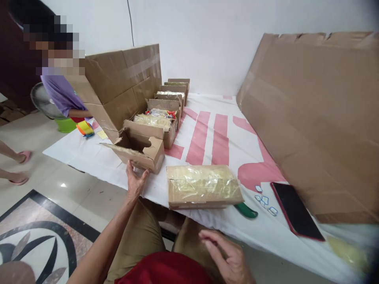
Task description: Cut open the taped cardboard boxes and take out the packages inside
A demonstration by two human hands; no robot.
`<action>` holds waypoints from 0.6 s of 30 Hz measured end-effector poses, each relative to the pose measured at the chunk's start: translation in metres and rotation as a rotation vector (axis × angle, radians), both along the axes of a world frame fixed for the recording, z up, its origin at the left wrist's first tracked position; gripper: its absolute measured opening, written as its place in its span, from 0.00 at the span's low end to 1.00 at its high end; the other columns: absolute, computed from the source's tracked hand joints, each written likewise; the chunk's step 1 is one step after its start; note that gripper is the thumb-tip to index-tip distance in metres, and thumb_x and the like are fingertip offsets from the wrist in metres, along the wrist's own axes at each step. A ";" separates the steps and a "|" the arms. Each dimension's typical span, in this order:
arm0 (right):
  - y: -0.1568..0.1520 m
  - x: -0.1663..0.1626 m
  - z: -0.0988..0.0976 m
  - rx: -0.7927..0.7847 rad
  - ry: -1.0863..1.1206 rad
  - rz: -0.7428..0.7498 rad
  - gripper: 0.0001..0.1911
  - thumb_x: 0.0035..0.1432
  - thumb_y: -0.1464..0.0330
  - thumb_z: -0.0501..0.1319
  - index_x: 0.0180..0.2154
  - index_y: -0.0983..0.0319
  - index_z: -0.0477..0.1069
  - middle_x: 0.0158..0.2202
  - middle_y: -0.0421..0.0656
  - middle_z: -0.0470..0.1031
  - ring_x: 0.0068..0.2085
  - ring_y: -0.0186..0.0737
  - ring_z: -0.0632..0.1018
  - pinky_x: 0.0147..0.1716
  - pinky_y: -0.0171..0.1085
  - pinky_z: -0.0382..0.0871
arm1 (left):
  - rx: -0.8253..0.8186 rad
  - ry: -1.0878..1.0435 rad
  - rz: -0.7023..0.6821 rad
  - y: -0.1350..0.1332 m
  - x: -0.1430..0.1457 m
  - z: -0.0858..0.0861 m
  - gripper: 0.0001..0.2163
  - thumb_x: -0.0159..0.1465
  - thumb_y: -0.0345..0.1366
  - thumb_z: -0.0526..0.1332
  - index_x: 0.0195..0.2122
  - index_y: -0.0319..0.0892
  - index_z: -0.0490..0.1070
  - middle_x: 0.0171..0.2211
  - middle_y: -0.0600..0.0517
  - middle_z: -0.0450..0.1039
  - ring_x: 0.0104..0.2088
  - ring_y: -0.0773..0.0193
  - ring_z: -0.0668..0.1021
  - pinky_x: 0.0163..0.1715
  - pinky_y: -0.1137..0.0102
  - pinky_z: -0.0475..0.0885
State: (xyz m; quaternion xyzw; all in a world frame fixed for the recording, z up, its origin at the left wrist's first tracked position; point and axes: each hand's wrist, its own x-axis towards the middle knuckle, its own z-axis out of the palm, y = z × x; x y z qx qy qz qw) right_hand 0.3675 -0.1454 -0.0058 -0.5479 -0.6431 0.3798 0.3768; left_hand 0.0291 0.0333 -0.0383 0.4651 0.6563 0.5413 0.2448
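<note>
My left hand touches the near side of an open cardboard box, its thumb and fingers spread against the wall. The flaps of this box stand up and its inside looks dark. My right hand hangs over my lap, below the table edge, with thumb and fingertips drawn together. Whether anything is between those fingertips cannot be made out. In front of me lies another cardboard box, its top covered with shiny clear tape or film. A green curved handle sticks out from beneath its right end.
A row of open boxes with wrapped packets runs back toward the wall. Large cardboard panels stand left and right. A phone, small blue-edged pieces and a tape dispenser lie on the cloth. A person is at left.
</note>
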 end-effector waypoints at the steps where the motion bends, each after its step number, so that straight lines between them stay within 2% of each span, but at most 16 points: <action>1: -0.001 0.012 0.002 -0.017 0.004 -0.109 0.15 0.66 0.56 0.61 0.41 0.56 0.83 0.39 0.46 0.86 0.38 0.44 0.86 0.42 0.36 0.81 | 0.000 -0.003 0.037 -0.012 0.004 0.003 0.50 0.58 0.49 0.72 0.74 0.42 0.44 0.74 0.33 0.43 0.73 0.36 0.56 0.71 0.47 0.57; 3: 0.004 0.030 0.007 -0.008 -0.004 -0.378 0.19 0.64 0.52 0.61 0.43 0.57 0.82 0.40 0.48 0.86 0.39 0.46 0.85 0.44 0.39 0.81 | 0.029 -0.008 0.058 -0.041 0.020 0.011 0.44 0.63 0.50 0.67 0.74 0.42 0.47 0.73 0.34 0.49 0.71 0.39 0.62 0.69 0.47 0.60; 5: 0.019 0.039 0.013 0.050 -0.006 -0.595 0.24 0.63 0.49 0.62 0.50 0.58 0.80 0.48 0.49 0.84 0.46 0.49 0.84 0.47 0.42 0.79 | 0.077 -0.016 -0.042 -0.071 0.041 0.019 0.37 0.67 0.50 0.63 0.73 0.45 0.53 0.72 0.38 0.56 0.69 0.43 0.66 0.68 0.48 0.61; 6: 0.029 0.039 0.015 0.086 0.013 -0.646 0.27 0.63 0.49 0.62 0.54 0.59 0.77 0.53 0.50 0.82 0.50 0.50 0.82 0.50 0.43 0.77 | 0.084 -0.027 -0.120 -0.083 0.052 0.024 0.35 0.67 0.51 0.63 0.72 0.47 0.55 0.71 0.39 0.58 0.69 0.44 0.66 0.68 0.48 0.61; 8: 0.047 0.034 0.017 0.118 0.077 -0.630 0.32 0.63 0.47 0.62 0.60 0.60 0.73 0.60 0.52 0.77 0.54 0.51 0.80 0.52 0.45 0.75 | 0.098 -0.087 -0.280 -0.096 0.072 0.032 0.33 0.68 0.51 0.62 0.71 0.48 0.57 0.72 0.41 0.59 0.70 0.45 0.65 0.69 0.49 0.60; 10: 0.056 0.025 0.017 0.095 0.117 -0.574 0.33 0.63 0.46 0.61 0.59 0.61 0.73 0.59 0.53 0.78 0.54 0.52 0.79 0.51 0.45 0.75 | 0.103 -0.170 -0.391 -0.096 0.085 0.038 0.32 0.69 0.53 0.59 0.71 0.49 0.58 0.73 0.43 0.58 0.71 0.45 0.64 0.70 0.51 0.60; 12: 0.052 0.015 0.015 0.060 0.109 -0.525 0.32 0.64 0.46 0.59 0.58 0.61 0.74 0.55 0.52 0.80 0.53 0.52 0.79 0.50 0.44 0.75 | 0.105 -0.236 -0.444 -0.088 0.089 0.044 0.31 0.70 0.56 0.56 0.70 0.48 0.60 0.72 0.43 0.59 0.71 0.45 0.64 0.70 0.52 0.60; 16: 0.025 0.009 0.009 0.099 0.091 -0.442 0.26 0.68 0.51 0.57 0.59 0.57 0.73 0.58 0.48 0.78 0.57 0.50 0.78 0.53 0.42 0.74 | 0.063 -0.198 -0.408 -0.073 0.083 0.054 0.30 0.71 0.57 0.54 0.68 0.45 0.65 0.69 0.43 0.65 0.70 0.46 0.65 0.71 0.53 0.59; 18: 0.022 0.018 0.006 0.114 0.064 -0.446 0.23 0.70 0.53 0.55 0.56 0.58 0.75 0.55 0.48 0.80 0.55 0.48 0.79 0.53 0.42 0.74 | 0.026 -0.140 -0.357 -0.070 0.082 0.057 0.30 0.70 0.56 0.56 0.67 0.44 0.66 0.68 0.43 0.67 0.70 0.47 0.66 0.71 0.54 0.58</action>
